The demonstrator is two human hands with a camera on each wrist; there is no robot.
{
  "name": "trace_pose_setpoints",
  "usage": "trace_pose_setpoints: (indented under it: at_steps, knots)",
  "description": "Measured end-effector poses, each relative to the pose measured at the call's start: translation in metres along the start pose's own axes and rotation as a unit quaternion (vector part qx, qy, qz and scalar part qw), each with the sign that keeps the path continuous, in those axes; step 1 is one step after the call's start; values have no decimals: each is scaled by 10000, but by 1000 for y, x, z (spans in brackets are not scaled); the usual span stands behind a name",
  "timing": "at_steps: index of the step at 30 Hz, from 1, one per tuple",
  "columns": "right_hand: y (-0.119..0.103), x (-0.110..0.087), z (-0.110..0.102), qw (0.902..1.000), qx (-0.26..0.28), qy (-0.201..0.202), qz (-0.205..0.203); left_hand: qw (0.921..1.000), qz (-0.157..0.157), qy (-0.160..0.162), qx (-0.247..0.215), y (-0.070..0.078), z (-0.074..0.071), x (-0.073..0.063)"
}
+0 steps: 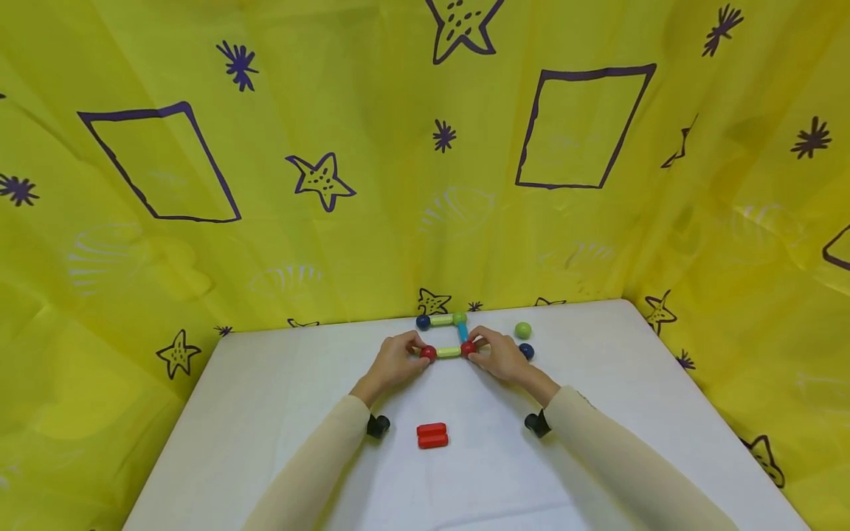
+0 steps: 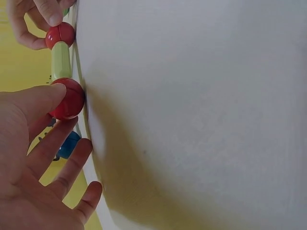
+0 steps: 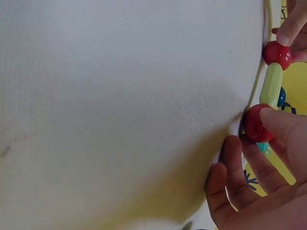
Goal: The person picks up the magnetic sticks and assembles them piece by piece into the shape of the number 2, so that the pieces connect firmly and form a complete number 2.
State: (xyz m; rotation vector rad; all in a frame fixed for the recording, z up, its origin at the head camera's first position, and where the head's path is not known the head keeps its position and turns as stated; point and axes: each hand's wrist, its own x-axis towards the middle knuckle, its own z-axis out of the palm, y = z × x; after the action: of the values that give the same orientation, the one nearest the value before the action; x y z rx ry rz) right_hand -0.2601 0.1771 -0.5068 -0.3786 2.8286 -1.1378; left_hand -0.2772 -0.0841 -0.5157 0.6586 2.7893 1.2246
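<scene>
My left hand pinches a red ball between thumb and fingers. A second red ball is pinched the same way by my right hand. Between the two balls runs a pale yellow-green rod, joined to both. From the right red ball a light blue rod leads back to a green ball. Another pale yellow-green rod links that green ball to a dark blue ball at the left. The joined pieces lie on the white table near its back edge.
A loose green ball and a loose dark blue ball lie just right of my right hand. Two red rods rest side by side nearer to me. A yellow patterned curtain stands behind the white table.
</scene>
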Motion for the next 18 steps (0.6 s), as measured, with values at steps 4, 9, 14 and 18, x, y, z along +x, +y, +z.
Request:
trace_pose_setpoints:
  at_steps: [4, 9, 14, 18]
  knots:
    - [-3, -1, -7, 9993, -236, -260, -92, 9999, 14, -108, -40, -1, -2, 0]
    - [-11, -4, -21, 9949, -755, -550, -381, 9996, 11, -226, -147, -1, -4, 1]
    - [-24, -9, -32, 9843, -1127, -816, -1086, 9995, 46, -246, -185, -1, -6, 2]
    - [-35, -14, -37, 9761, -1257, -1011, -1459, 9995, 139, -240, -162, -2, -6, 3]
